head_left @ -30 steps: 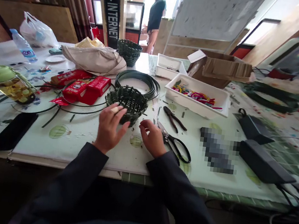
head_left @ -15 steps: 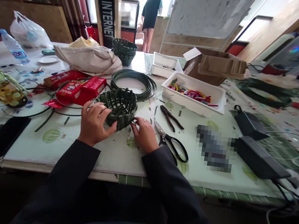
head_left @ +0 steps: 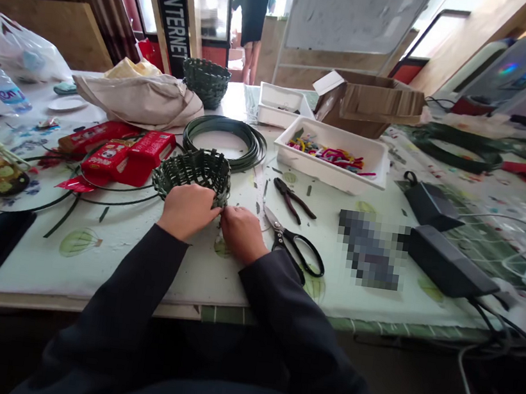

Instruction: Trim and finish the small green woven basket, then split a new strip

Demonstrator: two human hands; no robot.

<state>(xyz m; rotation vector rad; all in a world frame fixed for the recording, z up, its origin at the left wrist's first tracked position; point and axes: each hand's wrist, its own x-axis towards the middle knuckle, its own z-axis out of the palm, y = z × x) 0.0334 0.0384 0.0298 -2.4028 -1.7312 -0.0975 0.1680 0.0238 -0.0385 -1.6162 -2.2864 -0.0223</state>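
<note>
Left grip [head_left: 187, 213] pinches the near side of the dark green basket [head_left: 199, 169]; right grip [head_left: 240, 229], fingers drawn together, pinches its near right edge. Basket mouth-up, just beyond both grips. Bench [head_left: 127, 273]: pale balloon-printed cloth, dark scraps scattered. Scissors [head_left: 288, 235] and pliers [head_left: 287, 192] right of right grip. Red boxes [head_left: 150, 148] beyond left grip, to its left. Room: person [head_left: 253, 8] and whiteboard [head_left: 355, 15] well beyond both grips.

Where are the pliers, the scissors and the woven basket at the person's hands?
Pliers [head_left: 285, 191]: head view, on the pivot.
Scissors [head_left: 281, 228]: head view, where blades meet handles.
Woven basket [head_left: 196, 166]: head view, on the far inner wall.
</note>
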